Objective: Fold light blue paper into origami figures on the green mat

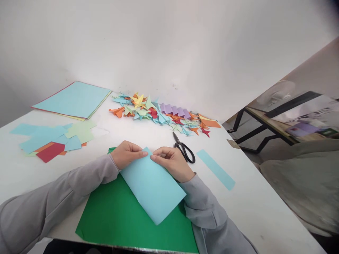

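Note:
A light blue sheet of paper point(156, 188) is held at its far corner, between my two hands. My left hand point(128, 154) pinches the edge just left of that corner, thumb on top. On the other side of the corner, my right hand point(172, 162) pinches the paper with its thumb on top and fingers curled behind. The near part of the sheet extends over a green sheet point(116, 215) on the table. Black-handled scissors point(184, 148) lie just beyond my right hand. A narrow light blue paper strip point(215, 169) rests to the right.
A heap of folded paper shapes point(159, 114) in several colours runs along the wall. Large coloured sheets point(74, 98) are stacked at the back left. Smaller paper pieces point(53, 139) lie loosely on the left. Beyond the white table's right edge point(267, 180) stands a black-framed table point(265, 123).

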`<state>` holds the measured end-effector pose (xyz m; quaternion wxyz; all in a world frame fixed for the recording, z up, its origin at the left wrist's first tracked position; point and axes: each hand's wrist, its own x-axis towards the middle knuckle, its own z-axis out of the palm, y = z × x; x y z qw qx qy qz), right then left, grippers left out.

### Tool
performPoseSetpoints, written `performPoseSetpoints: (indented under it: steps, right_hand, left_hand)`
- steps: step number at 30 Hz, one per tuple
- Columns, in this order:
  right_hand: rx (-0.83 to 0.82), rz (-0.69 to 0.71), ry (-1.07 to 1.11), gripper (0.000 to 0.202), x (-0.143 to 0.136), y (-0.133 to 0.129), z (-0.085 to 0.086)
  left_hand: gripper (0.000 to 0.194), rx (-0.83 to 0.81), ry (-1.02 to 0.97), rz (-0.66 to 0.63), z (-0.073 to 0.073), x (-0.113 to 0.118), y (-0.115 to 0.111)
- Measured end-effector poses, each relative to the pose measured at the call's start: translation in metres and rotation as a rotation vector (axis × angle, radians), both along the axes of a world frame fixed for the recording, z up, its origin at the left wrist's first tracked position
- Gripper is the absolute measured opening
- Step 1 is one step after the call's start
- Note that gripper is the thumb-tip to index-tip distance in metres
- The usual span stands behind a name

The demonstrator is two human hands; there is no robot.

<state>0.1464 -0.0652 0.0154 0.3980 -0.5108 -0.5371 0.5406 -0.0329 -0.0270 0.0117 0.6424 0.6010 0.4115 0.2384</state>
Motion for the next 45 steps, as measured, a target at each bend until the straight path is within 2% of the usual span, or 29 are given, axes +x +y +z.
performPoseSetpoints:
  steps: [7,24,42,45]
  right_hand:
    - [-0.023,0.004,0.039,0.024,-0.0018,0.0014,-0.0017]
    - [-0.023,-0.027,0.105,0.017,-0.0019,0.0022,-0.0068]
    - [-0.090,-0.024,0.085,0.026,-0.0034,0.0010,-0.0008]
    - [-0.082,-0.035,0.083,0.025,-0.0017,0.0018,0.0009]
  left_hand:
    - [0.038,0.007,0.031,0.016,0.0010,0.0018,-0.0014]
    - [0.029,-0.101,-0.083,0.005,-0.0026,0.0023,-0.0023]
    - [0.030,-0.108,-0.052,0.004,-0.0008,0.0028,-0.0022]
    - [0.029,-0.079,-0.045,0.038,0.0008,0.0026,-0.0015]
